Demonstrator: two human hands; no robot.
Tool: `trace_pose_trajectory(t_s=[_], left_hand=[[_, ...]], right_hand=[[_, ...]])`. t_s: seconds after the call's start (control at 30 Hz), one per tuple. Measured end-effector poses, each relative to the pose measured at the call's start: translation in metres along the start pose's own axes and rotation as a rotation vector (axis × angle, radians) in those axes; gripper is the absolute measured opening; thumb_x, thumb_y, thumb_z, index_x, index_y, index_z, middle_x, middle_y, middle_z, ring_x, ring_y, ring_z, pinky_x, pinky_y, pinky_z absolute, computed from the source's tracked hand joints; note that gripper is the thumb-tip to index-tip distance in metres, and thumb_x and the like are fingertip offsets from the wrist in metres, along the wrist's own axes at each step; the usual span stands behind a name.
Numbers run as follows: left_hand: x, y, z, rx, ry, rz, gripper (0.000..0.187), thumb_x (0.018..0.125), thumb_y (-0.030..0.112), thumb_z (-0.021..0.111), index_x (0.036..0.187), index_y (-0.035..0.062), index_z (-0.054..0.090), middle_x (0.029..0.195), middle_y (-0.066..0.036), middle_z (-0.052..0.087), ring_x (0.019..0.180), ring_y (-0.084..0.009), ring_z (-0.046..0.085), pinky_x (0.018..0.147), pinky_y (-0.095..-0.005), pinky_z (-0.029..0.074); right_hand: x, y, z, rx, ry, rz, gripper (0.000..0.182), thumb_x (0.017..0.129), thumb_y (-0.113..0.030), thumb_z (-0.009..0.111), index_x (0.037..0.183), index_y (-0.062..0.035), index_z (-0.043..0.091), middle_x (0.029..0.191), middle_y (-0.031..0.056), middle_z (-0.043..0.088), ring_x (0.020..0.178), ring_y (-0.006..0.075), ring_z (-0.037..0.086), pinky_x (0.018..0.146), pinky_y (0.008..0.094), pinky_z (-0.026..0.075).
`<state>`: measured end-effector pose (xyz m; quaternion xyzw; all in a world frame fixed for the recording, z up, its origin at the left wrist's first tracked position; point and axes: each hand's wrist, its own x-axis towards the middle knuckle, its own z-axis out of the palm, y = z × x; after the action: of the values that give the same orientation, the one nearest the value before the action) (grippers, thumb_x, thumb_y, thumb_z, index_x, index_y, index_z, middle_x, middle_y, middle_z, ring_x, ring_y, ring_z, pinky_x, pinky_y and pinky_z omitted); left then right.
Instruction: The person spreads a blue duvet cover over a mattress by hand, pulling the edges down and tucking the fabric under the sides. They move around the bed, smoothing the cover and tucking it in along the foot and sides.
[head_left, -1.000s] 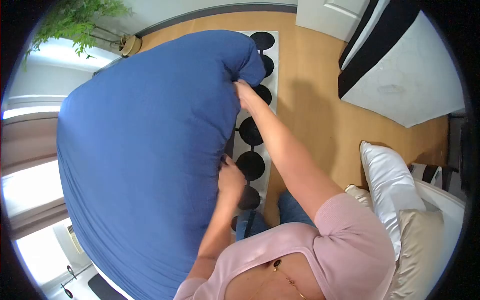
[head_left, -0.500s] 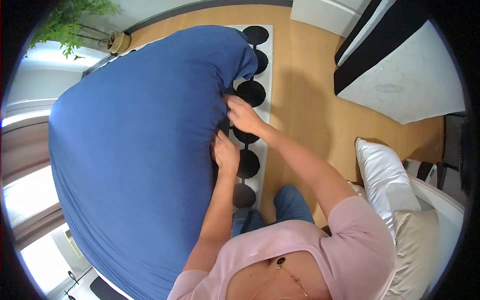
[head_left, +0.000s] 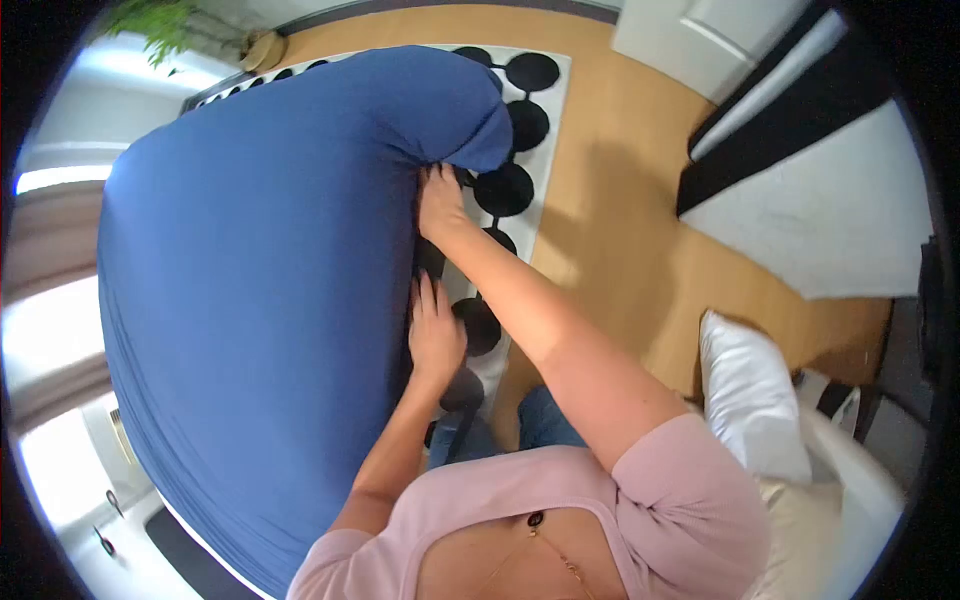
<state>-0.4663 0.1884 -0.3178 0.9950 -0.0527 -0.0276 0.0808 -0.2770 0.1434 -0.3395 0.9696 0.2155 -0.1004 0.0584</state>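
Note:
A blue fitted sheet [head_left: 260, 220] is stretched over a mattress, smooth on top and bunched in folds near the far right corner, where a loose flap hangs out. My right hand [head_left: 440, 203] is at the sheet's side edge just below that corner, its fingers bent into the gathered fabric; the fingertips are partly hidden. Closer to me, my left hand [head_left: 437, 338] lies along the mattress side with its fingers stretched out and slightly apart, the tips touching the sheet's lower edge.
A white rug [head_left: 545, 165] with black circles runs beside and under the bed on a wooden floor [head_left: 610, 250]. On the right are a white pillow [head_left: 750, 390], a beige pillow [head_left: 795, 530] and a black-and-white panel [head_left: 800, 220]. A potted plant [head_left: 262, 50] stands far left.
Both hands have shifted left along the mattress side, the right one closer to the bunched corner. The left hand's fingers have come out from under the sheet's edge. The camera view has shifted slightly.

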Motion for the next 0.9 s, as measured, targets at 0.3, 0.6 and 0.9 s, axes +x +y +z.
trace_pose_trajectory(t_s=[0.3,0.6,0.9], left_hand=[[-0.057,-0.047,0.038,0.03,-0.106,-0.403,0.067,0.066,0.003,0.058,0.126,-0.0113,0.032,0.126,-0.034,0.036,0.117,-0.045,0.039,0.101,-0.0437,0.032],[-0.044,-0.051,0.014,-0.191,-0.151,-0.464,0.059,0.07,0.009,0.053,0.124,-0.0091,0.037,0.117,-0.034,0.046,0.113,-0.045,0.043,0.099,-0.0462,0.033],[-0.034,-0.046,0.002,-0.534,-0.217,-0.66,0.049,0.087,0.032,0.041,0.105,-0.0112,0.053,0.112,-0.037,0.048,0.103,-0.0482,0.049,0.096,-0.0465,0.035]], right_hand=[[-0.001,0.003,-0.003,-0.022,-0.022,-0.018,0.051,0.086,-0.027,0.04,0.131,-0.0056,0.044,0.136,0.013,0.039,0.127,0.028,0.032,0.106,0.0457,0.013],[-0.003,0.006,-0.005,0.164,0.138,-0.08,0.055,0.084,-0.036,0.044,0.131,-0.0066,0.043,0.133,0.0151,0.044,0.123,0.0321,0.037,0.102,0.0452,0.025],[-0.009,0.005,0.023,0.391,0.358,-0.082,0.056,0.082,-0.039,0.044,0.128,-0.0054,0.047,0.131,0.0194,0.041,0.124,0.0374,0.033,0.107,0.049,0.02]])
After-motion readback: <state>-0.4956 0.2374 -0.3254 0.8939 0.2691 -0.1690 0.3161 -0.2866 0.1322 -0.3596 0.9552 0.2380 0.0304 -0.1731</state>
